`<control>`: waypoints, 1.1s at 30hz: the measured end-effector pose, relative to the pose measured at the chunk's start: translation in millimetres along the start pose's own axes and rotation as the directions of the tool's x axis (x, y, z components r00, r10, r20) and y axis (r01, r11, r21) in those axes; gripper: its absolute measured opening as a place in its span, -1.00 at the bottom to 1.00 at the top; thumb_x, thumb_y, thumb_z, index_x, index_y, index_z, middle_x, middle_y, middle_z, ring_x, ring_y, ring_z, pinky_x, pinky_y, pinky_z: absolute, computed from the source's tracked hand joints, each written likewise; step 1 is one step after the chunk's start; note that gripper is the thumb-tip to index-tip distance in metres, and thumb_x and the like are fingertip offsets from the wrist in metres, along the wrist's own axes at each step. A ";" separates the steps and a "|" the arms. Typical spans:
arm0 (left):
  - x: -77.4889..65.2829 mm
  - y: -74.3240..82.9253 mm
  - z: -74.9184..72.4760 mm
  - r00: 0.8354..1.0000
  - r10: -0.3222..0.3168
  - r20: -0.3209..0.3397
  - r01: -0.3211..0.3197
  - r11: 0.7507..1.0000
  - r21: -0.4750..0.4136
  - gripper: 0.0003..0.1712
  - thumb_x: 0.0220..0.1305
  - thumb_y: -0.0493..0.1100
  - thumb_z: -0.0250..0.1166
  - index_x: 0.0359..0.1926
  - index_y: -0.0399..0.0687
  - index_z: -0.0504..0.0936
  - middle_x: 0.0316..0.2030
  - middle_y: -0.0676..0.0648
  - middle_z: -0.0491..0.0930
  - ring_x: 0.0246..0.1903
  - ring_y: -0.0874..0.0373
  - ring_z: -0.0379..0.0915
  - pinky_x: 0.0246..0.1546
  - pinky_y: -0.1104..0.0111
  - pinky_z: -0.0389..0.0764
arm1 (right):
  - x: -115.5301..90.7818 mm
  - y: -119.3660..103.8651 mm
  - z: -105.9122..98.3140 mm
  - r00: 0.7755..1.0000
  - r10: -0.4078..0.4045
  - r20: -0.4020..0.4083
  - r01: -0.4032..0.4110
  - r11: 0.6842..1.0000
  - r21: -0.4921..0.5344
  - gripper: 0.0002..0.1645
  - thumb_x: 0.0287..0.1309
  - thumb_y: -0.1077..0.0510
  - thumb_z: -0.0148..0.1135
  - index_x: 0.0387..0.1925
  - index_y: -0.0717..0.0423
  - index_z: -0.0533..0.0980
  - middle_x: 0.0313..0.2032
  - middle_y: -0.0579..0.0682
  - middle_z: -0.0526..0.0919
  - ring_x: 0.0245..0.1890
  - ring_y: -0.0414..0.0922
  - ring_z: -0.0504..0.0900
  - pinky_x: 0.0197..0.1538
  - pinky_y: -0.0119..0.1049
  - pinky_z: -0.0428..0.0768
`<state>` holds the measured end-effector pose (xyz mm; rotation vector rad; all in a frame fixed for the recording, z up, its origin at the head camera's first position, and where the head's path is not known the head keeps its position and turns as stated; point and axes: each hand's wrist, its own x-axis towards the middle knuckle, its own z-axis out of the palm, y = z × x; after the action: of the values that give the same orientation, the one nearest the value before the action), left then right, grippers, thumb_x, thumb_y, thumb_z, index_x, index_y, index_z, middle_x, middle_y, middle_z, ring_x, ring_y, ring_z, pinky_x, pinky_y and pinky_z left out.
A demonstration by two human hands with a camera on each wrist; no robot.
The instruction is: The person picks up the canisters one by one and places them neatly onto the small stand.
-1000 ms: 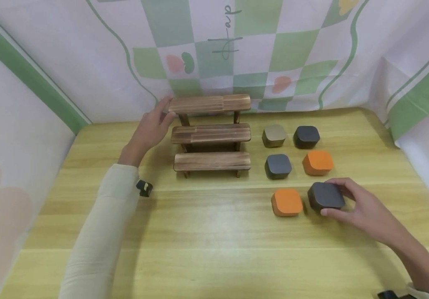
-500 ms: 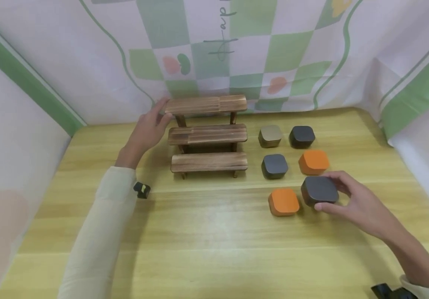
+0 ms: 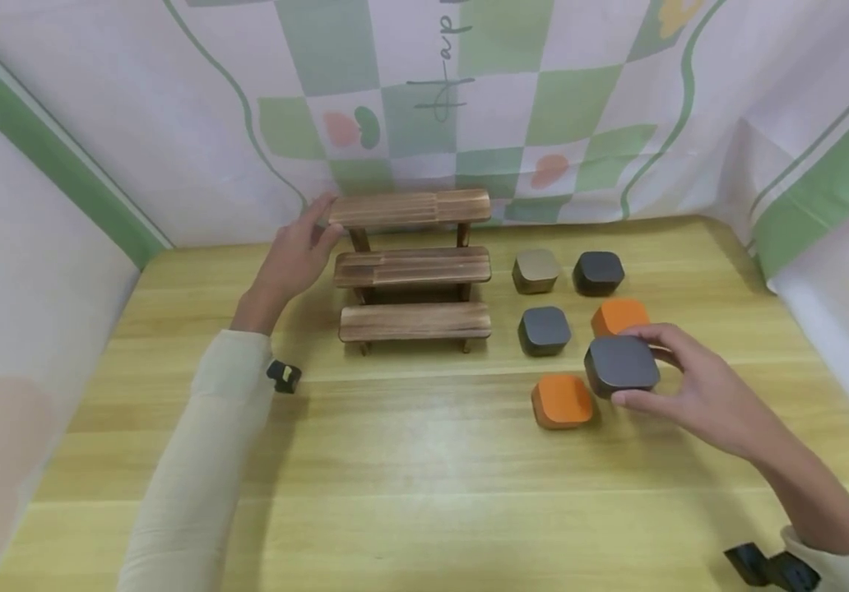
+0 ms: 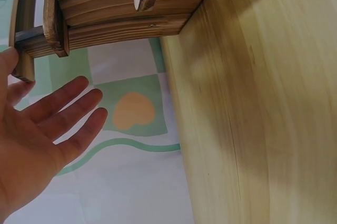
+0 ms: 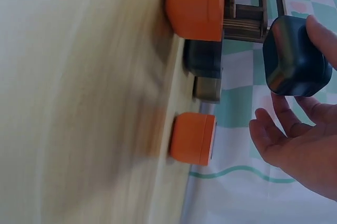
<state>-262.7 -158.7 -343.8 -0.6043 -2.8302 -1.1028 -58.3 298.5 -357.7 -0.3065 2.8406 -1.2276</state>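
My right hand [image 3: 713,395] grips a dark grey rounded-square box [image 3: 621,365] between thumb and fingers. In the right wrist view that box [image 5: 296,57] is raised off the table. It partly covers an orange box [image 3: 619,316] in the head view. At the left, my left hand [image 3: 294,259] pinches the end of the top board of a three-tier wooden shelf stand [image 3: 413,265]. In the left wrist view, the thumb and index finger meet that board's end [image 4: 23,69], while the other fingers of the left hand [image 4: 37,134] are spread below it.
Right of the stand sit a tan box [image 3: 535,271], a black box [image 3: 598,274] and a grey box [image 3: 545,330]. A second orange box [image 3: 562,401] lies nearer the front. A checked cloth [image 3: 498,107] hangs behind the wooden table [image 3: 410,477].
The right hand has lifted the dark grey box and carried it back and slightly left, over part of an orange box. The left hand stays at the stand.
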 end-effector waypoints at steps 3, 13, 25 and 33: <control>-1.2 0.3 0.7 1.000 0.003 -0.006 -0.003 1.000 -0.018 -0.17 0.50 0.33 -0.12 0.58 -0.01 0.06 0.04 -0.30 0.63 0.07 -0.24 0.52 0.23 -0.11 0.39 | 2.8 -5.5 1.7 1.000 -0.005 0.002 0.005 1.000 0.007 -0.18 0.03 0.20 0.56 0.28 0.23 0.35 0.16 0.21 0.48 0.17 0.34 0.40 -0.08 -0.65 0.33; -2.4 1.8 0.7 1.000 0.005 -0.017 -0.005 1.000 -0.026 -0.12 0.45 0.39 -0.13 0.57 0.00 0.09 0.04 -0.29 0.63 0.05 -0.24 0.53 0.22 -0.12 0.40 | 14.1 -20.6 10.3 1.000 0.005 -0.008 -0.005 1.000 0.012 -0.19 0.02 0.12 0.58 0.28 0.14 0.40 0.15 0.12 0.53 0.20 0.26 0.43 -0.04 -0.59 0.32; -2.4 4.2 -1.2 0.999 -0.041 -0.015 0.041 0.999 -0.011 -0.25 0.54 0.26 -0.08 0.57 0.05 0.10 0.05 -0.28 0.63 0.05 -0.20 0.55 0.19 -0.10 0.44 | 26.8 -34.9 14.9 0.999 0.016 -0.044 -0.015 1.000 0.013 -0.16 0.00 0.06 0.60 0.26 0.22 0.40 0.11 0.20 0.55 0.12 0.23 0.53 -0.09 -0.68 0.34; 0.4 2.5 -1.5 0.998 -0.061 -0.003 0.061 0.998 -0.023 -0.26 0.53 0.28 -0.08 0.58 0.12 0.09 0.09 -0.23 0.62 0.09 -0.17 0.53 0.20 -0.09 0.43 | 34.2 -43.1 16.7 0.999 0.006 -0.044 -0.006 1.000 0.014 -0.10 0.03 0.03 0.58 0.32 0.22 0.34 0.17 0.22 0.51 0.16 0.27 0.49 -0.10 -0.63 0.39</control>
<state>-262.3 -157.9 -341.0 -0.5195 -2.8550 -1.1458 -82.8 251.1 -336.3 -0.2737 2.8660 -1.2684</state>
